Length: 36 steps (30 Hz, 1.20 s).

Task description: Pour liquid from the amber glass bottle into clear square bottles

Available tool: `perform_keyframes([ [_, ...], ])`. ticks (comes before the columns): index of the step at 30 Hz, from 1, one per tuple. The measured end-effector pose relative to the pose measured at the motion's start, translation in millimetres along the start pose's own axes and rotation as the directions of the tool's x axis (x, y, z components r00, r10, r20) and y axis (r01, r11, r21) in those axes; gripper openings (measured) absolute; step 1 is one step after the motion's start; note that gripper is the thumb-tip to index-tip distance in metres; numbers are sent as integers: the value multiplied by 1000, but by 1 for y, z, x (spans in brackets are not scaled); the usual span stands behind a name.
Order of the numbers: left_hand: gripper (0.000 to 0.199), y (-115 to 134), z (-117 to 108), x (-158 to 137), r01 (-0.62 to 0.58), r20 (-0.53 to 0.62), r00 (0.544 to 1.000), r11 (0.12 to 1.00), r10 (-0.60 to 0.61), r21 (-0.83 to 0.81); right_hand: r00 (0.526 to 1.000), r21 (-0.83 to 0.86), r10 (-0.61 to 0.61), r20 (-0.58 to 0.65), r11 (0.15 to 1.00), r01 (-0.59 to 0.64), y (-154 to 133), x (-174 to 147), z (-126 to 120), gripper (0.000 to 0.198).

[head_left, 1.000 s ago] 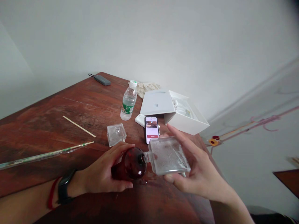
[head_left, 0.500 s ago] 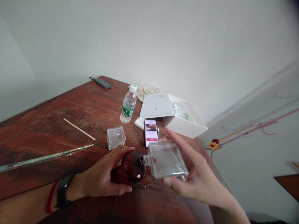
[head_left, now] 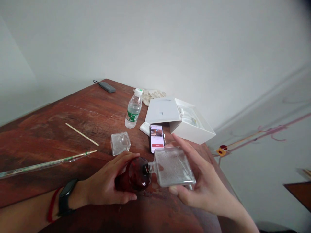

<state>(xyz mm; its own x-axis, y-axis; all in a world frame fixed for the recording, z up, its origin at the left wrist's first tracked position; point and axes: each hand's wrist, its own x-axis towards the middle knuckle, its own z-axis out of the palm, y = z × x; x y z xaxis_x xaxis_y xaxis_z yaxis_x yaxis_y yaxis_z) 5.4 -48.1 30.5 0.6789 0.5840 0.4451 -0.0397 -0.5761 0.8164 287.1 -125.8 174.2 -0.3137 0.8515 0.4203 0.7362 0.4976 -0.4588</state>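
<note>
My left hand [head_left: 109, 181] is wrapped around a dark brown-red bottle [head_left: 139, 174] low over the table. In my right hand [head_left: 201, 181] is a clear square bottle [head_left: 173, 166], tipped on its side, gripped between thumb and fingers. Its threaded neck points left and meets the dark mouth of the brown bottle; whether it sits inside or just against it I cannot tell. Droplets cling to the clear walls. Behind my left hand stands a clear square container [head_left: 120, 143]. A phone [head_left: 157, 138] with a lit screen is propped just beyond the clear bottle.
A water bottle [head_left: 133, 110] stands mid-table beside an open white box [head_left: 194, 129]. One bare chopstick [head_left: 82, 134] and wrapped chopsticks [head_left: 48, 165] lie at left. A grey device [head_left: 107, 86] rests at the far corner, cloth [head_left: 153, 95] by the wall. Wet spots show on the wooden table [head_left: 73, 113].
Almost nothing differs. The clear bottle's base has dipped very slightly in my right hand, and both hands keep their hold.
</note>
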Motion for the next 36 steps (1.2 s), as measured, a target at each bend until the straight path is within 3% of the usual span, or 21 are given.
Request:
perform_keyframes([
  [12, 93, 4, 1, 1, 22, -6, 1000, 999, -22, -40, 999, -85, -51, -15, 995, 50, -5, 3, -1, 105],
  [36, 95, 6, -3, 2, 31, 12, 999, 999, -31, 27, 999, -20, -45, -20, 999, 44, -7, 3, 2, 103],
])
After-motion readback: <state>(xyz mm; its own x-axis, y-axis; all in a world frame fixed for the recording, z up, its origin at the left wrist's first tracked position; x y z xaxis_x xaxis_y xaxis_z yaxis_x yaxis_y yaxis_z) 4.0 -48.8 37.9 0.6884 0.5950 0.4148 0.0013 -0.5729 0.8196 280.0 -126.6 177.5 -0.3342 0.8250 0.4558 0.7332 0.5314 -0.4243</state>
